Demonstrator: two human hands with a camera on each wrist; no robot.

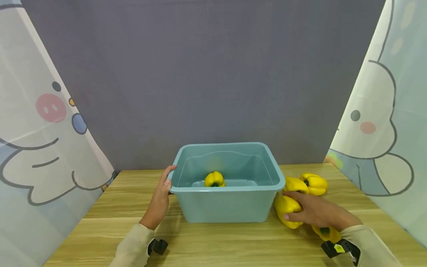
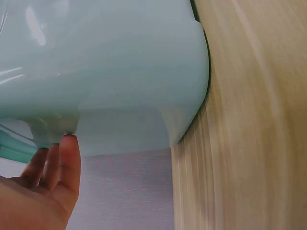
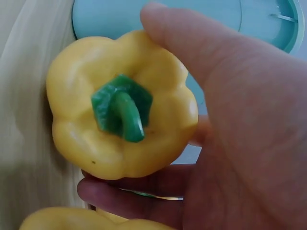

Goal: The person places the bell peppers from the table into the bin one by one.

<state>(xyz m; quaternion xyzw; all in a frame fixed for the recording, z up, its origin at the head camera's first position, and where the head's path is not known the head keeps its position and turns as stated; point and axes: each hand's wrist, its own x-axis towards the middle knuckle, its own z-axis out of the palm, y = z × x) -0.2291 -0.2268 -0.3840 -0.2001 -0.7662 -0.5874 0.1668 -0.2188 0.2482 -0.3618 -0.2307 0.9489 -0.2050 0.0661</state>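
A light blue plastic bin point(image 1: 227, 205) stands on the wooden table, with one yellow bell pepper point(image 1: 214, 178) inside it. My left hand point(image 1: 161, 196) holds the bin's rim at its left front corner; in the left wrist view, its fingers point(image 2: 70, 160) touch the outer wall under the rim. To the right of the bin, my right hand point(image 1: 315, 209) grips another yellow bell pepper point(image 3: 72, 105), thumb on one side and fingers on the other. The green stem point(image 3: 128, 115) of this pepper faces the right wrist camera.
Behind the right hand lie two yellow bell peppers, one by the bin point(image 1: 293, 183) and one farther right point(image 1: 315, 184). Another pepper point(image 1: 328, 234) is partly hidden under the right wrist. A grey cloth point(image 1: 220, 74) hangs behind the table point(image 1: 213, 241), with cartoon-printed curtains on both sides.
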